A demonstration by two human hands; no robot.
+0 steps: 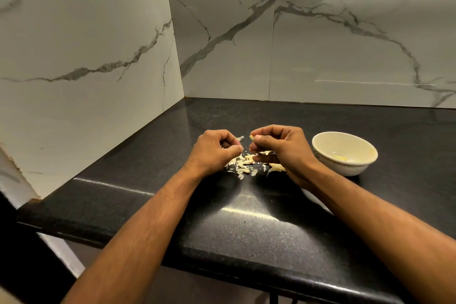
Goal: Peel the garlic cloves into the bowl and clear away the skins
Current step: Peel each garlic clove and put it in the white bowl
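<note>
Garlic clove (252,137), pale and partly hidden, sits pinched between the thumb and fingers (258,138) of the right hand (278,145), raised just above the black surface (246,224). Beside it, the left hand (214,149) curls its fingers around a thin scrap of skin (239,138) that sticks out toward the clove. Below and between both hands a scatter of papery skins (240,164) lies on the surface, with a few unpeeled cloves (276,168) under the right hand. Just right of that hand stands a cream bowl (320,142) holding one or two pale peeled pieces (341,157).
</note>
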